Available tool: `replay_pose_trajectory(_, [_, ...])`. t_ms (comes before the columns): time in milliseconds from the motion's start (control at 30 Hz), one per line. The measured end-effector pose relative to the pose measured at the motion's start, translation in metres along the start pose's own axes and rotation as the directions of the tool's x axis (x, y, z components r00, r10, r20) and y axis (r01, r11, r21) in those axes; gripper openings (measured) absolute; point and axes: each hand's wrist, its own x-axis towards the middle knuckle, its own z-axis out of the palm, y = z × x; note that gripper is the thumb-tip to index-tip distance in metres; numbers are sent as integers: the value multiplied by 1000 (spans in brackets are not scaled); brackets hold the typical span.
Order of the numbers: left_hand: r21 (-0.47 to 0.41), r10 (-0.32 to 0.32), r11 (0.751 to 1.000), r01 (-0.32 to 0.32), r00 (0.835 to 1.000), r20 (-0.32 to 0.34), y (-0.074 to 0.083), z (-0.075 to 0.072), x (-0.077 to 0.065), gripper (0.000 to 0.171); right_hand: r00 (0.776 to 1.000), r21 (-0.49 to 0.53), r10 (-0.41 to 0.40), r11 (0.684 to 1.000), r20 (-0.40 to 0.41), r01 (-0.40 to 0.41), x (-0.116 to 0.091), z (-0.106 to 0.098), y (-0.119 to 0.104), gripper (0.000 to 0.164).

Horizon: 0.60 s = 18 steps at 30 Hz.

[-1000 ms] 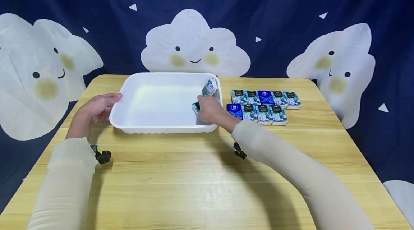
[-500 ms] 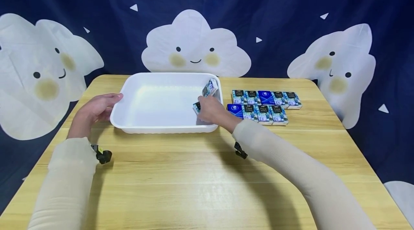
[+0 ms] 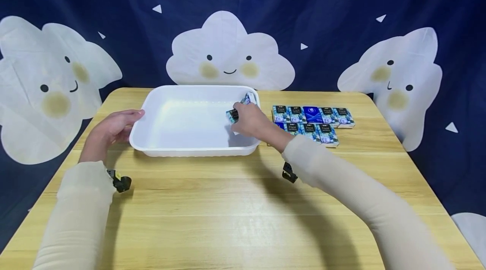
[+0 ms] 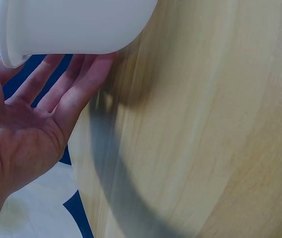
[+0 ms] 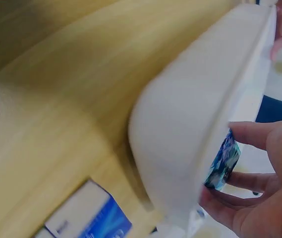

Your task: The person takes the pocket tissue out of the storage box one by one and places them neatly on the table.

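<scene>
In the head view, a white plastic tray (image 3: 182, 150) stands toward the table's back. My left hand (image 3: 115, 126) holds its left end, thumb at the rim; in the left wrist view the other fingers reach against the outer wall. My right hand (image 3: 250, 120) is inside the tray's right end. Between its thumb and fingers it grips a flowery blue tissue pack (image 5: 223, 161), mostly hidden by the hand from above. Another flowery pack (image 3: 246, 98) shows just behind the hand, near the right wall, partly covered.
Right of the tray, several tissue packs lie in a back row (image 3: 313, 114) and a front row (image 3: 309, 131), mostly flowery, some plain blue. My right wrist partly covers the front row's left end. A dark blue cloud-print curtain (image 3: 319, 8) hangs behind the wooden table (image 3: 212, 202).
My right hand has shifted slightly up and back, with the gripped tissue pack turned and moved along. It now covers more of the pack behind. The left hand and tray stay put.
</scene>
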Motion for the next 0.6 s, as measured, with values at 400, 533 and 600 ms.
replay_pose_trajectory(400, [37,-12,999,12,1000,-8,-1,1,1,95,993,10,71,997,-95,-71,-10,-43,24,66])
replay_pose_trajectory(533, [35,-10,999,10,1000,-4,0,1,0,93,989,8,92,996,-114,-92,-15,-53,39,68])
replay_pose_trajectory(600, [31,-7,999,7,1000,-2,0,2,1,93,988,16,103,995,-119,-102,-19,-57,48,68])
